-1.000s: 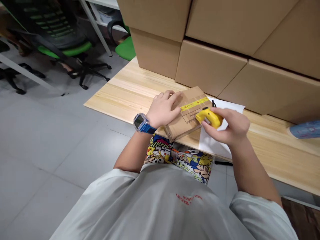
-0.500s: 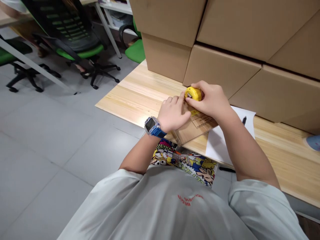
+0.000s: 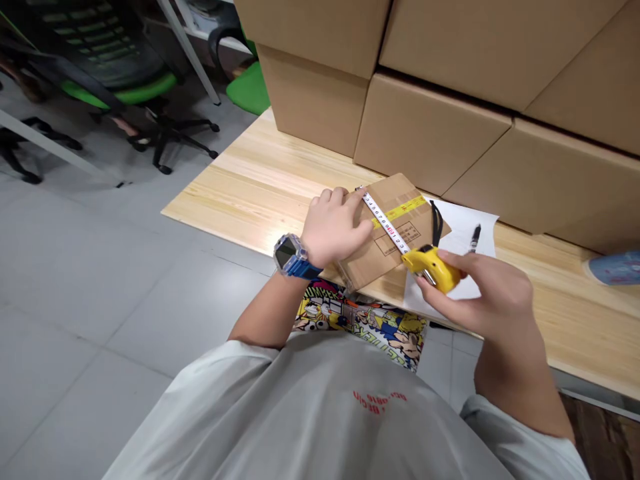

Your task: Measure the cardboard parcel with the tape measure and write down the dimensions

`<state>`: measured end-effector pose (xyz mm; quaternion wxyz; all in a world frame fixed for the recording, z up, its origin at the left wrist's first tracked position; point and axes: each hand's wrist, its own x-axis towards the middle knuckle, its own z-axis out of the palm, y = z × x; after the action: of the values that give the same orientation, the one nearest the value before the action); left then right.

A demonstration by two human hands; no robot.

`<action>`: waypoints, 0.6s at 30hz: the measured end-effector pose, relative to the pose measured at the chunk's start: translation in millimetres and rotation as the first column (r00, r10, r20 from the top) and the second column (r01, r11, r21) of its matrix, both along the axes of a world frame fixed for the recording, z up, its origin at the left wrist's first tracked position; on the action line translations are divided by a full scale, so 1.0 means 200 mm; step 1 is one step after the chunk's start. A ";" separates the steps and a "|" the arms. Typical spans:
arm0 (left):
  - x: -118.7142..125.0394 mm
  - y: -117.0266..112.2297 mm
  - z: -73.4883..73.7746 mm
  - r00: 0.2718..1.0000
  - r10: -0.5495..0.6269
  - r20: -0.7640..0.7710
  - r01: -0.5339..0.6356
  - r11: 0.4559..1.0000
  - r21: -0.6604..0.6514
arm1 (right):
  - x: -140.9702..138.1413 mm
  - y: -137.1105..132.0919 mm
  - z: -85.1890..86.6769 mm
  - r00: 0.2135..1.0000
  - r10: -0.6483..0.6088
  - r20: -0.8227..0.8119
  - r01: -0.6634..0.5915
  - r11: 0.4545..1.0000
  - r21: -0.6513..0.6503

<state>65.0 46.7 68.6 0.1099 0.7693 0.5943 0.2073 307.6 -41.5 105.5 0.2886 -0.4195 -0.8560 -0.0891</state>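
A small flat cardboard parcel [image 3: 400,208] with a yellow tape strip and a printed label lies on the wooden table [image 3: 260,187]. My left hand [image 3: 336,225] presses on its left side, fingers pinning the end of a white measuring tape [image 3: 385,223] at the far corner. My right hand [image 3: 487,293] grips the yellow tape measure case [image 3: 433,267] at the parcel's near right edge, with the tape stretched across the top. A blue watch [image 3: 293,257] sits on my left wrist.
Large cardboard boxes [image 3: 430,127] are stacked along the back of the table. A white sheet of paper [image 3: 465,227] with a black pen [image 3: 473,238] lies right of the parcel. A blue object [image 3: 617,267] is at the right edge. Green office chairs [image 3: 120,73] stand on the floor at left.
My right hand has pulled the yellow case from the parcel's far corner back toward me, drawing the tape out across the parcel. My left hand stayed on the parcel, holding the tape end.
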 end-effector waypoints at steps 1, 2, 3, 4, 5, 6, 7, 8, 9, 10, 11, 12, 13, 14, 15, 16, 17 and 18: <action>0.00 0.00 0.00 1.000 -0.001 -0.002 0.001 1.000 -0.001 | 0.02 -0.04 0.00 1.000 0.000 -0.004 0.000 1.000 -0.013; 0.00 0.00 0.00 1.000 -0.002 -0.006 0.002 1.000 -0.005 | 0.04 -0.07 0.00 1.000 0.000 -0.009 0.000 1.000 -0.026; 0.00 0.00 0.00 1.000 -0.003 -0.012 0.003 1.000 -0.009 | 0.05 -0.10 0.01 1.000 -0.008 -0.013 0.007 0.999 -0.032; 0.00 0.00 0.00 1.000 -0.006 -0.018 0.006 1.000 -0.014 | 0.06 -0.11 0.01 1.000 -0.013 -0.014 0.012 0.999 -0.029; 0.00 0.00 0.00 1.000 -0.010 -0.024 0.009 1.000 -0.017 | 0.06 -0.11 0.01 1.000 -0.015 -0.014 0.014 1.000 -0.013; -0.01 0.00 0.00 1.000 -0.013 -0.028 0.012 1.000 -0.019 | 0.05 -0.10 0.01 1.000 -0.021 -0.014 0.021 1.000 0.005; -0.01 0.00 0.00 0.999 -0.016 -0.030 0.015 1.000 -0.020 | 0.03 -0.08 0.01 1.000 -0.026 -0.015 0.026 1.000 0.017; -0.01 0.00 0.00 0.999 -0.018 -0.031 0.017 1.000 -0.020 | 0.02 -0.05 0.01 1.000 -0.025 -0.017 0.025 1.000 0.016; -0.01 0.00 0.00 0.999 -0.020 -0.030 0.019 1.000 -0.020 | 0.00 -0.01 0.00 0.999 -0.026 -0.020 0.026 1.000 0.002; -0.01 0.00 0.00 0.999 -0.021 -0.027 0.021 1.000 -0.018 | -0.02 0.04 0.00 1.000 -0.023 -0.020 0.023 1.000 -0.015; -0.01 0.00 0.00 0.999 -0.023 -0.023 0.023 1.000 -0.016 | -0.05 0.09 -0.01 0.999 -0.025 -0.021 0.024 0.999 -0.028; -0.01 0.00 -0.01 1.000 -0.025 -0.018 0.025 1.000 -0.013 | -0.07 0.14 -0.01 0.999 -0.028 -0.019 0.027 0.999 -0.042; -0.01 0.00 -0.01 1.000 -0.027 -0.011 0.027 1.000 -0.008 | -0.09 0.20 -0.01 0.999 -0.030 -0.023 0.029 0.998 -0.061; -0.01 0.00 -0.01 1.000 -0.029 -0.002 0.029 1.000 -0.004 | -0.11 0.25 -0.01 0.999 -0.035 -0.029 0.032 0.995 -0.090; -0.01 0.00 -0.01 1.000 -0.030 0.008 0.030 1.000 -0.001 | -0.13 0.31 -0.01 0.998 -0.046 -0.031 0.042 0.991 -0.124; -0.01 0.00 -0.01 0.999 -0.031 0.018 0.031 1.000 0.000 | -0.16 0.36 0.00 0.998 -0.055 -0.033 0.049 0.986 -0.159; 0.00 -0.01 0.00 0.999 -0.033 0.029 0.033 0.999 -0.001 | -0.19 0.41 0.00 0.998 -0.063 -0.032 0.056 0.979 -0.195; 0.00 -0.01 0.00 0.999 -0.034 0.042 0.034 0.999 -0.003 | -0.22 0.46 0.01 0.997 -0.069 -0.029 0.060 0.971 -0.230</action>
<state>64.4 45.7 68.5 0.1274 0.7745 0.5791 0.2206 263.3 50.8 108.3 0.2511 -0.4791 -0.8410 0.0085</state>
